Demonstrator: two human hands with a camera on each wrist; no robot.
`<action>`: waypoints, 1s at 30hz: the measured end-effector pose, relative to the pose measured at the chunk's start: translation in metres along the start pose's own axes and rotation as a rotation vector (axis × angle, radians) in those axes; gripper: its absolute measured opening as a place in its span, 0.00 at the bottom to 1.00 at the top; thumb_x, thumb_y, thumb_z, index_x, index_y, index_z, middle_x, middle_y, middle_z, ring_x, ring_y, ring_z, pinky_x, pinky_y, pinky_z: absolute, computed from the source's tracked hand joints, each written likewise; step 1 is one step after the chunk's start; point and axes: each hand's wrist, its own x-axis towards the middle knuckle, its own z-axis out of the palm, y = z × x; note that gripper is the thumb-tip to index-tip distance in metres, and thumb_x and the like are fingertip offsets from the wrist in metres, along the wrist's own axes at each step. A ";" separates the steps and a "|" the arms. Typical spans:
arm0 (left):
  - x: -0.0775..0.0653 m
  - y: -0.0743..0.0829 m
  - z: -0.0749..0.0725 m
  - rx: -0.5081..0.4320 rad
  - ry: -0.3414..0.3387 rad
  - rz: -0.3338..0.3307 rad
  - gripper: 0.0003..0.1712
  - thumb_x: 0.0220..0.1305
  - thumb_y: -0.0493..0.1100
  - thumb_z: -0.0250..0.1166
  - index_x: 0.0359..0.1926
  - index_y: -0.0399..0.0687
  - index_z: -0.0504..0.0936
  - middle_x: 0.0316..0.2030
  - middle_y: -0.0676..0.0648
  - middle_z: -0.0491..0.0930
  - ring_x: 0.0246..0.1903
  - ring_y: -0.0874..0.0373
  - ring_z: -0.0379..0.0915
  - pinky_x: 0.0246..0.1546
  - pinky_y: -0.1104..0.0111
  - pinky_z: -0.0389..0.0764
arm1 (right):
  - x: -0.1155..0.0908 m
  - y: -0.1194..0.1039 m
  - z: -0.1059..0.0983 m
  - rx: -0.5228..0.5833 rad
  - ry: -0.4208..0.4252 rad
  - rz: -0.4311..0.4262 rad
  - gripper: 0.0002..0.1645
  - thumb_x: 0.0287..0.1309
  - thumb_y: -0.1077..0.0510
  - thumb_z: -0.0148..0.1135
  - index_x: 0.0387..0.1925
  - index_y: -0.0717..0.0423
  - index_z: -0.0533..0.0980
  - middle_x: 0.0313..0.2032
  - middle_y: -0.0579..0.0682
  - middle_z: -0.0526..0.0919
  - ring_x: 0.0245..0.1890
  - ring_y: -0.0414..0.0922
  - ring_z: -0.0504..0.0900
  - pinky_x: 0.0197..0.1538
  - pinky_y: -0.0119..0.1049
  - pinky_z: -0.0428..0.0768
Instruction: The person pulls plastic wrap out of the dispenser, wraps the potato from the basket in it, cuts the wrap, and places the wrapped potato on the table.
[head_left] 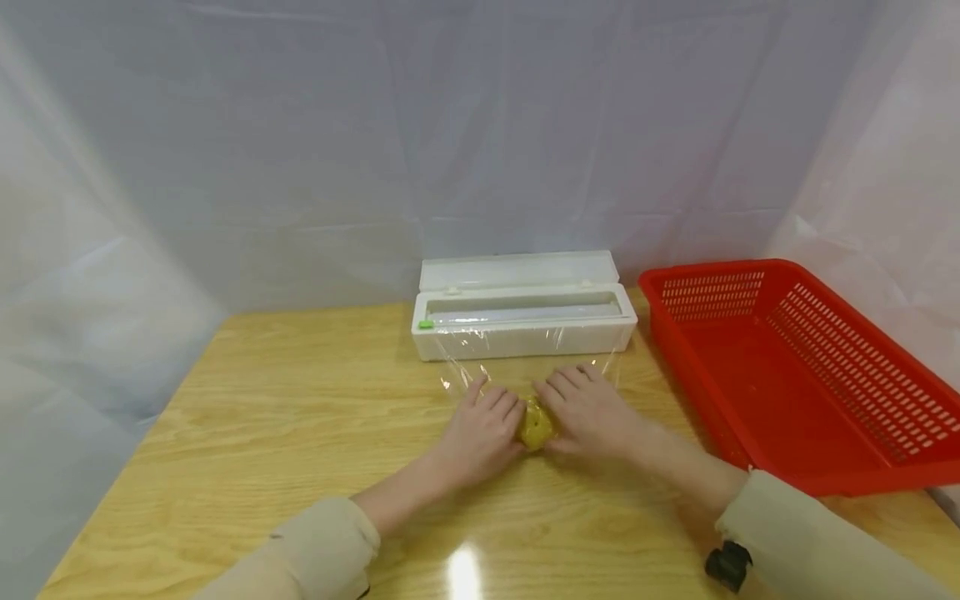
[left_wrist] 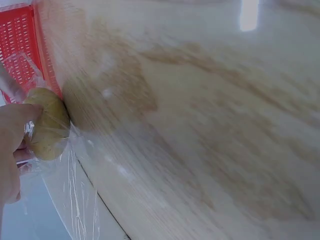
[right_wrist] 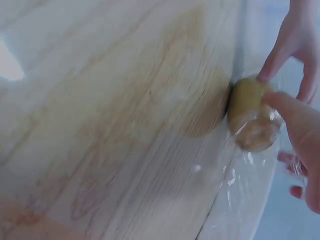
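A potato (head_left: 537, 423) lies on the table between both hands, partly covered by clear cling film (head_left: 525, 367). From its left side my left hand (head_left: 483, 429) holds it, the thumb (left_wrist: 30, 111) pressed on the skin in the left wrist view. My right hand (head_left: 592, 412) grips the opposite end, with its thumb (right_wrist: 277, 100) on the potato. The film stretches from the potato back to a white cling film dispenser (head_left: 525, 340), whose lid stands raised. Some fingers are hidden behind the potato and film.
A red plastic basket (head_left: 720, 408) stands at the right, close to the right forearm. A green slider (head_left: 426, 324) sits at the dispenser's left front edge. Pale sheeting (head_left: 315, 167) hangs behind the wooden table (head_left: 262, 433).
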 end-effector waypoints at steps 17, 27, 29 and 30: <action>0.004 -0.005 0.000 -0.114 -0.072 -0.052 0.29 0.49 0.57 0.68 0.48 0.44 0.78 0.46 0.48 0.78 0.48 0.53 0.71 0.57 0.51 0.63 | -0.016 -0.027 0.019 -0.143 0.051 0.126 0.46 0.48 0.34 0.60 0.55 0.68 0.68 0.51 0.62 0.72 0.53 0.56 0.68 0.55 0.52 0.65; 0.000 -0.003 0.005 -0.128 -0.064 -0.061 0.30 0.49 0.57 0.68 0.49 0.42 0.77 0.45 0.47 0.77 0.48 0.52 0.69 0.58 0.51 0.62 | -0.015 -0.024 0.036 -0.079 0.185 0.149 0.43 0.42 0.35 0.65 0.48 0.65 0.69 0.44 0.59 0.73 0.48 0.56 0.70 0.50 0.50 0.68; -0.001 -0.003 0.007 -0.125 -0.049 -0.063 0.31 0.48 0.57 0.68 0.48 0.42 0.77 0.45 0.47 0.76 0.48 0.52 0.68 0.58 0.51 0.62 | -0.014 -0.023 0.039 -0.066 0.220 0.155 0.42 0.39 0.35 0.67 0.46 0.64 0.69 0.41 0.58 0.74 0.46 0.55 0.71 0.47 0.49 0.69; -0.001 -0.003 0.008 -0.122 -0.041 -0.063 0.31 0.48 0.58 0.68 0.48 0.41 0.76 0.44 0.46 0.76 0.48 0.52 0.68 0.58 0.51 0.62 | -0.013 -0.022 0.040 -0.053 0.235 0.158 0.42 0.37 0.35 0.67 0.45 0.64 0.70 0.40 0.58 0.74 0.45 0.55 0.71 0.46 0.48 0.69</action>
